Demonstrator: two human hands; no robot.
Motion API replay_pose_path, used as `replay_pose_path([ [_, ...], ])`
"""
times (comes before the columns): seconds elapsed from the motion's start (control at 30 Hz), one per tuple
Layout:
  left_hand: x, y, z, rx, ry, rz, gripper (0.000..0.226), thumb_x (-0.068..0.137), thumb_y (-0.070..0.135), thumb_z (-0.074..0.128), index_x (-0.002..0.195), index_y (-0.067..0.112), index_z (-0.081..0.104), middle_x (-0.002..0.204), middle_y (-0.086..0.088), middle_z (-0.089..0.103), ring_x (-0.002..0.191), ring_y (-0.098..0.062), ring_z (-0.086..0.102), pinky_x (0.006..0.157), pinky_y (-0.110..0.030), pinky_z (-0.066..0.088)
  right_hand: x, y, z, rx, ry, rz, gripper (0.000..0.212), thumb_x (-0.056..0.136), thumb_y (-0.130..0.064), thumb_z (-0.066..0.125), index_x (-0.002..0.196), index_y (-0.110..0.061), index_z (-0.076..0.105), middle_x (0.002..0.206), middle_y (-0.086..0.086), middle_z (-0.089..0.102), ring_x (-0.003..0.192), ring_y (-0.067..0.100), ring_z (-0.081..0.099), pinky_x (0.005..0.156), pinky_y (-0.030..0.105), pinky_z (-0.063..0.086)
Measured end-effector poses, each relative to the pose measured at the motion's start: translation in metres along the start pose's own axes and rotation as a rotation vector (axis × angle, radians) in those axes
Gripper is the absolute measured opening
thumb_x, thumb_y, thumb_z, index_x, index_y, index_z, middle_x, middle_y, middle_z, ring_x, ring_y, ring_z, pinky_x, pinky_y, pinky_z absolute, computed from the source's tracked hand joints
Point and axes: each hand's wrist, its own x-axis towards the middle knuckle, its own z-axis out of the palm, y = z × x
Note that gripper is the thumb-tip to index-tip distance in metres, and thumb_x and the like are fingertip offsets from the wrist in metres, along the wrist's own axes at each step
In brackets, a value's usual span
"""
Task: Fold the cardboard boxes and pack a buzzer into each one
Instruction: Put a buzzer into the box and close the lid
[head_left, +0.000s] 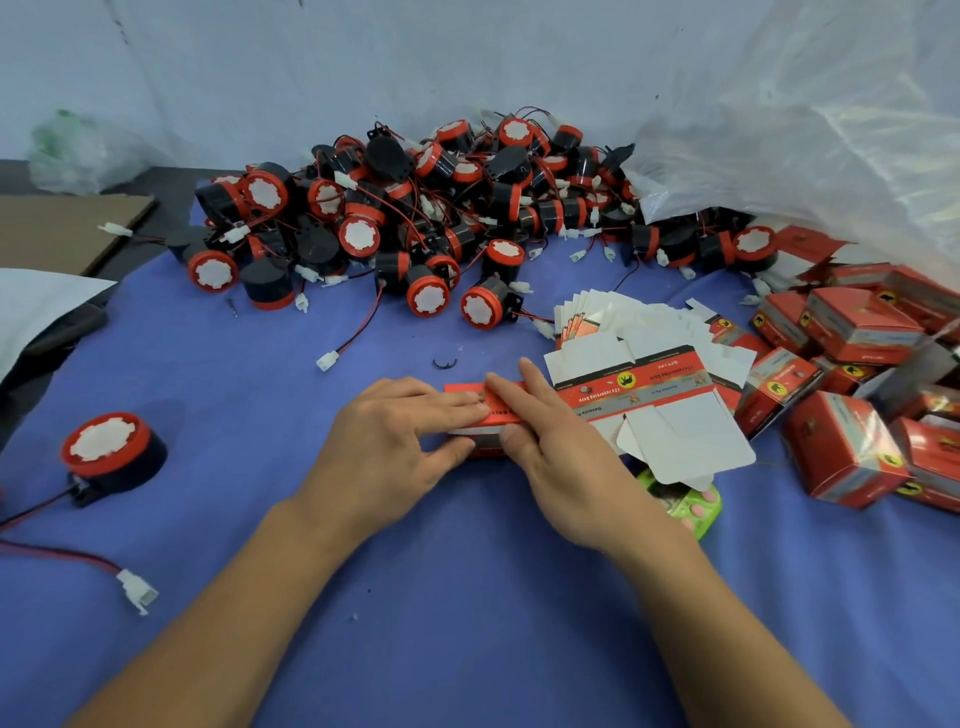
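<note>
A red cardboard box (475, 415) lies on the blue cloth in the middle. My left hand (395, 436) holds it, fingers flat on top and thumb against the near side. My right hand (550, 441) presses straight fingers on the box's top from the right, thumb at its near edge. A flat unfolded box blank (649, 395), white inside with a red printed strip, lies just right of my hands. One loose buzzer (111, 452), black with a red rim and white centre, stands at the left with its red wire and white plug (137, 590).
A big heap of buzzers (426, 218) fills the back of the table. Fanned flat blanks (613, 317) lie behind the open blank. Several folded red boxes (857, 374) pile up at the right under a clear plastic bag (805, 130). A green object (685, 501) sits under the blank.
</note>
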Motion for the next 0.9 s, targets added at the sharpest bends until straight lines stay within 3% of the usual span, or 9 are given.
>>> replay_pose_path([
  [0.23, -0.007, 0.005, 0.018, 0.183, 0.186, 0.112, 0.026, 0.081, 0.015, 0.076, 0.107, 0.015, 0.082, 0.109, 0.001, 0.079, 0.092, -0.014, 0.06, 0.087, -0.03, 0.044, -0.006, 0.002, 0.012, -0.193, -0.003, -0.025, 0.077, 0.106, -0.027, 0.049, 0.162, -0.04, -0.001, 0.168, -0.02, -0.016, 0.156, 0.007, -0.003, 0.116, 0.018, 0.003],
  [0.33, -0.011, 0.006, 0.02, 0.268, 0.169, 0.159, 0.023, 0.086, 0.012, 0.073, 0.108, 0.012, 0.082, 0.112, -0.002, 0.079, 0.102, -0.024, 0.073, 0.087, -0.034, 0.042, -0.007, 0.001, 0.015, -0.208, 0.014, -0.033, 0.081, 0.104, -0.023, 0.052, 0.163, -0.036, -0.003, 0.169, -0.015, -0.018, 0.156, 0.01, 0.0, 0.114, 0.016, 0.007],
  [0.57, -0.021, 0.011, 0.019, 0.194, 0.079, 0.049, 0.04, 0.087, 0.014, 0.068, 0.126, 0.013, 0.074, 0.129, 0.0, 0.073, 0.122, -0.021, 0.066, 0.099, -0.032, 0.04, -0.009, -0.003, 0.025, -0.184, 0.12, -0.051, 0.085, 0.1, -0.016, 0.055, 0.162, -0.044, 0.003, 0.17, -0.014, -0.014, 0.156, 0.014, 0.008, 0.109, 0.017, 0.022],
  [0.7, -0.017, 0.018, 0.017, 0.106, -0.05, -0.062, 0.068, 0.087, 0.02, 0.068, 0.153, 0.019, 0.05, 0.155, 0.004, 0.051, 0.145, -0.013, 0.043, 0.115, -0.027, 0.028, -0.006, -0.004, 0.026, -0.253, 0.123, -0.057, 0.074, 0.1, -0.015, 0.05, 0.162, -0.039, 0.015, 0.172, -0.01, -0.002, 0.146, 0.017, 0.034, 0.098, 0.013, 0.025],
  [0.77, -0.016, 0.019, 0.017, 0.093, -0.148, -0.081, 0.07, 0.094, 0.021, 0.065, 0.159, 0.021, 0.039, 0.163, 0.006, 0.038, 0.153, -0.011, 0.031, 0.122, -0.03, 0.024, -0.004, -0.004, 0.027, -0.227, 0.134, -0.035, 0.074, 0.097, -0.014, 0.052, 0.16, -0.039, 0.022, 0.172, -0.012, 0.004, 0.14, 0.009, 0.035, 0.093, 0.005, 0.023],
  [0.83, -0.016, 0.02, 0.018, 0.099, -0.167, -0.095, 0.063, 0.097, 0.027, 0.055, 0.158, 0.02, 0.041, 0.162, 0.005, 0.04, 0.153, -0.012, 0.032, 0.122, -0.024, 0.016, -0.003, -0.005, 0.028, -0.148, 0.154, 0.006, 0.077, 0.094, -0.013, 0.055, 0.16, -0.039, 0.025, 0.169, -0.018, 0.012, 0.139, -0.001, 0.027, 0.09, -0.005, 0.021],
  [0.9, -0.013, 0.021, 0.017, 0.1, -0.166, -0.113, 0.057, 0.098, 0.032, 0.048, 0.153, 0.019, 0.048, 0.158, 0.003, 0.046, 0.15, -0.014, 0.038, 0.117, -0.02, 0.015, -0.003, -0.005, 0.027, 0.02, 0.193, 0.081, 0.083, 0.091, -0.012, 0.059, 0.161, -0.037, 0.022, 0.152, -0.027, 0.041, 0.128, -0.014, 0.04, 0.085, -0.01, 0.025],
])
